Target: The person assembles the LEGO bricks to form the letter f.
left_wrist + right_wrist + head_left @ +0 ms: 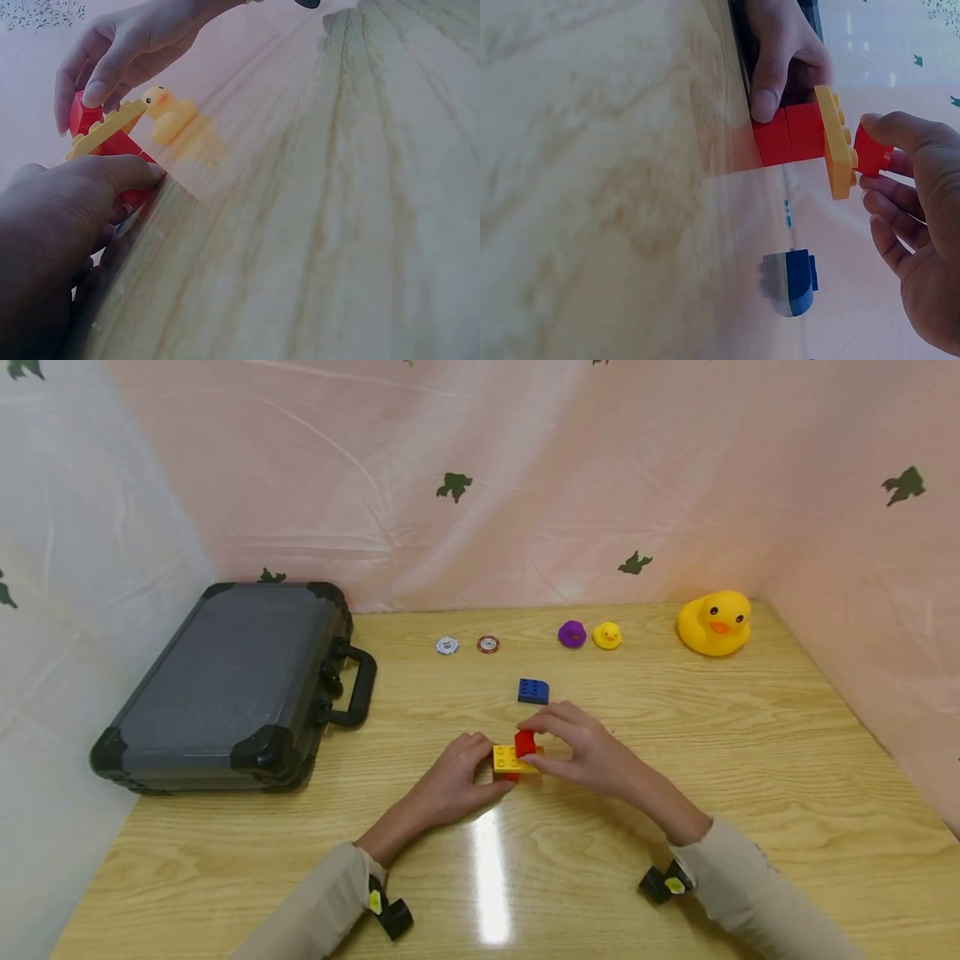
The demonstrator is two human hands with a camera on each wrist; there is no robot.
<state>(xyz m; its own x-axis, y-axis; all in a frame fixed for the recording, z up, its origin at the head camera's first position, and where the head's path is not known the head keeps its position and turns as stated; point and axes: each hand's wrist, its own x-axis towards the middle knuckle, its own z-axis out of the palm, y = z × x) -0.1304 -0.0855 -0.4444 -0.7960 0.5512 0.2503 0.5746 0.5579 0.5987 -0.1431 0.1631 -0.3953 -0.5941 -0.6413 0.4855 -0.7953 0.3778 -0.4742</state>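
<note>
A low stack stands on the wooden table: two red toy bricks [789, 136] one above the other, topped by a flat yellow brick [504, 760] with studs. My left hand [453, 783] grips the red bricks at the base, thumb against their near side. Above the yellow brick, my right hand [588, 753] pinches a small red brick [871, 150] between thumb and fingers. That brick's underside is right at the studs, toward the yellow brick's right half. Just behind the stack lies a dark blue brick [533, 692] with a rounded corner, touched by neither hand.
A grey hard case [225, 668] with a black handle [363, 689] lies at the left. Along the back are a white chip [447, 646], a red chip [488, 644], a small purple duck [572, 634], a small yellow duck [607, 635] and a big yellow duck [714, 624].
</note>
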